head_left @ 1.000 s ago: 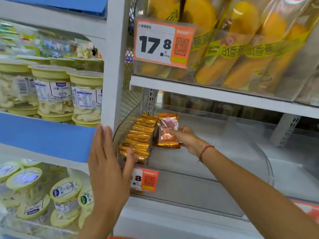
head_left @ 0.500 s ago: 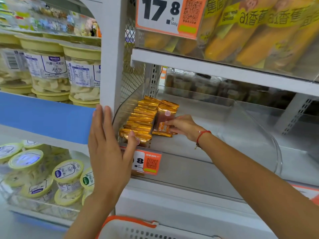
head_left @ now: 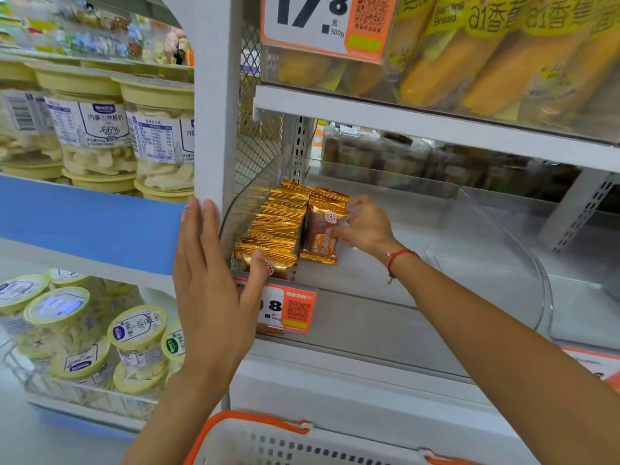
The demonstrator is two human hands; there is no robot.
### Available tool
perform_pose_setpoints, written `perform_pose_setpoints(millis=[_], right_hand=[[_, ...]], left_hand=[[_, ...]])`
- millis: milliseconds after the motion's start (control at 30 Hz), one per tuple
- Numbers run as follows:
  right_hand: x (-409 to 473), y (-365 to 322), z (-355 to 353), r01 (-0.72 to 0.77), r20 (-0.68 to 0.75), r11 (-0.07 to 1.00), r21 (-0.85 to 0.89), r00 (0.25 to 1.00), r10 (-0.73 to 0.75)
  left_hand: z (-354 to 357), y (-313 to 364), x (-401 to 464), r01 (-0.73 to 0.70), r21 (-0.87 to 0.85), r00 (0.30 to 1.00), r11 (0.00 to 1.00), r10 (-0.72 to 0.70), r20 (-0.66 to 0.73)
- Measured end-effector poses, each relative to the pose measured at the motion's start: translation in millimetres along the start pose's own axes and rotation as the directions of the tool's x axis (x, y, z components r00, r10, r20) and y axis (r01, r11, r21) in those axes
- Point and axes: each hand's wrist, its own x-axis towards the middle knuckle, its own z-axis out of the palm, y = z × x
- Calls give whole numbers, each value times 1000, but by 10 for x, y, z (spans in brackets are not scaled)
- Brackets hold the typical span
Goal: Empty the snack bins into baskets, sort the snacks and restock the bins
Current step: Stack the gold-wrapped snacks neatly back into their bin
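Against the left wall of the clear curved plastic bin [head_left: 496, 229], the upright gold-foil snack packets [head_left: 278, 223] may topple if the flat, spread left hand [head_left: 214, 290] slips, while the right hand [head_left: 365, 229] pinches one brown-and-gold packet [head_left: 320, 236].

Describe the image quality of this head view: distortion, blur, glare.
Head view: wide-angle bending curves the white shelf post and bows the frame edges; upper-left snacks and lower jars are soft; the clear bin wall carries pale reflections; the gold snack packs shine under even overhead light; both the left hand and right hand stay fairly sharp.
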Motion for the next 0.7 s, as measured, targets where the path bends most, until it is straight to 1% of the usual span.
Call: perform_pose_setpoints(millis=[67, 133, 200, 233, 300, 433, 567, 633, 700], right_hand=[[-42, -30, -6, 132, 8, 991, -29, 991, -131], [-83, -54, 25, 226, 6, 968, -105, 974, -227], [-93, -73, 78, 265, -12, 951, -159, 963, -270], [-93, -84, 97, 259, -15, 953, -158, 964, -264], [-82, -95, 105, 217, -5, 970, -105, 976, -219], [-134, -114, -37, 116, 89, 992, 45, 989, -120], [-247, -134, -283, 21, 174, 999, 32, 984, -26], [-429, -146, -420, 53, 152, 997, 51, 987, -60], [-769, -145, -552, 182, 89, 980, 79, 978, -188]], left_hand=[[-2, -7, -4, 2, -1, 1000, 1000, -2, 2], [-2, -13, -7, 0, -2, 1000, 1000, 0, 2], [1, -11, -11, -2, -7, 1000, 1000, 2, 5], [1, -9, -11, -2, -9, 1000, 1000, 2, 6], [0, -10, -8, 0, -10, 1000, 1000, 0, 9], [-20, 1, -14, 16, -1, 1000, 1000, -16, 25], [-61, 19, -1, 32, 0, 998, 999, -32, 58], [-120, 34, -1, 41, -4, 995, 999, -40, 93], [-207, 84, -42, 55, -17, 992, 998, -53, 110]])
